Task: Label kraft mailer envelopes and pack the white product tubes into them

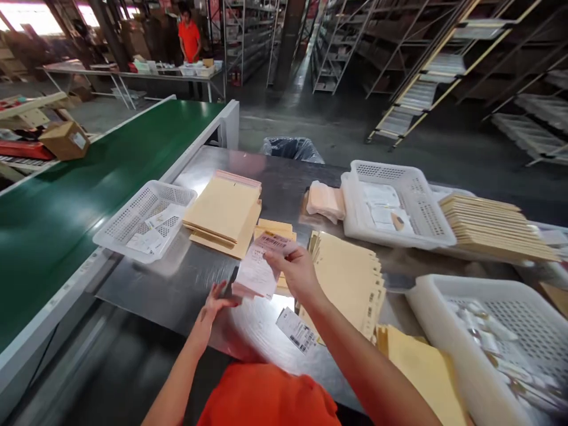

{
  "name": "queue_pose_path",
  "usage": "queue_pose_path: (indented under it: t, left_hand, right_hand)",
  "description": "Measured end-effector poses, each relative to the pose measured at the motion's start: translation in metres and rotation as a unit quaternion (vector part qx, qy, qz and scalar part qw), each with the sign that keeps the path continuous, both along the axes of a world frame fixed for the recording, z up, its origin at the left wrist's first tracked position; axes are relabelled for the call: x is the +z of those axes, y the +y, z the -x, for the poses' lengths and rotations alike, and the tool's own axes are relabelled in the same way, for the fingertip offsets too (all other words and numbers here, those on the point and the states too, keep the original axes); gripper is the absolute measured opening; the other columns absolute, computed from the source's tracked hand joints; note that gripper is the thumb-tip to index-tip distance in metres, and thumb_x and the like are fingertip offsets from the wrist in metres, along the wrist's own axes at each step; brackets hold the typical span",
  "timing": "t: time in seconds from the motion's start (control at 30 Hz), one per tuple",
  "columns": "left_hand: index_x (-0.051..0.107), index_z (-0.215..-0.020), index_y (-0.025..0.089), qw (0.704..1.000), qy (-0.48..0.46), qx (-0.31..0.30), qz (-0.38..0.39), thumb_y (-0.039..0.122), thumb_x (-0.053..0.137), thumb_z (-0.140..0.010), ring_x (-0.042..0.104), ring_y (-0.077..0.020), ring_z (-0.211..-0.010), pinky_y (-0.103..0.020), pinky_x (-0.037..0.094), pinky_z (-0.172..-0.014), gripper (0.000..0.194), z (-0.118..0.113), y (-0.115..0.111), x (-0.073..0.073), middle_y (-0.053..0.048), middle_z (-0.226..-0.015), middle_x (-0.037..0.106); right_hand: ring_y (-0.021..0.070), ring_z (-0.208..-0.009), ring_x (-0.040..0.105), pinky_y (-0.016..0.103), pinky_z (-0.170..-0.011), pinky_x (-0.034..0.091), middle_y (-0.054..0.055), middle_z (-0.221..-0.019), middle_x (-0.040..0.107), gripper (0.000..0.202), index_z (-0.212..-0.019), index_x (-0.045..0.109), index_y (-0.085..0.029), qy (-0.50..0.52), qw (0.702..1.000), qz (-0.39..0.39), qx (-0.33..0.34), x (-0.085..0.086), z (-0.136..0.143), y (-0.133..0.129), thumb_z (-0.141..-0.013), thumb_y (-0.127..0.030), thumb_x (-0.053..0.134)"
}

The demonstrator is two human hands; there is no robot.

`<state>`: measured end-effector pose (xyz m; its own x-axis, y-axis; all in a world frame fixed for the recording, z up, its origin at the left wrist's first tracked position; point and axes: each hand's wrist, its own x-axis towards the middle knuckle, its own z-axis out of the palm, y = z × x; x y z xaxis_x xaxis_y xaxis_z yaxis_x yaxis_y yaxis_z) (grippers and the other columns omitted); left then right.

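Note:
My right hand [295, 269] pinches the upper right edge of a white and pinkish printed slip [257, 271], tilted above the metal table. To its lower left, my left hand [216, 305] is apart from the slip, its fingers spread with nothing between them. Below the slip a white barcode label [296, 329] lies on the table. Small yellow envelopes [274, 227] show partly behind the slip. A stack of larger envelopes [226, 207] lies beyond it to the left, and a fanned stack of envelopes [348, 278] spreads right of my right hand.
On the left, a white basket [133, 208] holding slips stands beside the green conveyor [133, 142]. At right are a basket with packets [421, 204], another with small items [448, 349], and more envelopes [492, 228]. A lined bin [293, 149] stands beyond the table; a person [190, 38] is farther back.

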<state>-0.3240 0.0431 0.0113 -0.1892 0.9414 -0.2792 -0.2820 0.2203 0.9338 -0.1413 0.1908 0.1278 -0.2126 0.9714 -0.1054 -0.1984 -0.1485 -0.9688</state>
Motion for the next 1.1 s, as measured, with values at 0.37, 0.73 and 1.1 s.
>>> queue_pose_path:
  t: [0.37,0.73,1.1]
  left_hand:
    - [0.049,-0.134,0.027,0.988,0.101,0.016,-0.117,0.020,0.081,-0.063,0.014,-0.0245,-0.148,-0.033,0.010,-0.120,0.078,-0.086,0.063,0.043,-0.006,-0.159,0.027]
    - [0.070,-0.068,0.017,0.977,0.094,-0.190,0.007,0.044,0.073,-0.069,0.059,-0.0193,-0.055,-0.030,0.047,-0.052,0.028,-0.133,0.044,0.101,-0.004,-0.060,0.065]
    - [0.051,-0.052,0.019,0.978,0.187,-0.063,0.065,0.064,0.067,-0.066,0.042,-0.0103,-0.045,-0.022,0.029,-0.043,0.050,-0.107,0.002,0.091,0.004,-0.046,0.048]
  right_hand:
    - [0.0220,-0.084,0.070,0.034,-0.076,0.057,0.003,-0.088,0.076,0.044,-0.082,0.069,-0.021,0.090,0.995,0.032,-0.017,0.044,-0.076,-0.008,-0.046,-0.036,0.090]
    - [0.0152,-0.062,0.064,0.026,-0.052,0.051,0.002,-0.074,0.071,0.037,-0.078,0.068,-0.018,0.039,0.970,-0.068,-0.232,0.048,-0.213,0.011,-0.051,-0.036,0.085]
    - [0.0072,-0.041,0.046,0.020,-0.035,0.037,-0.004,-0.053,0.057,0.042,-0.068,0.064,-0.016,-0.137,0.985,-0.045,-0.097,-0.004,-0.267,-0.003,-0.049,-0.047,0.086]
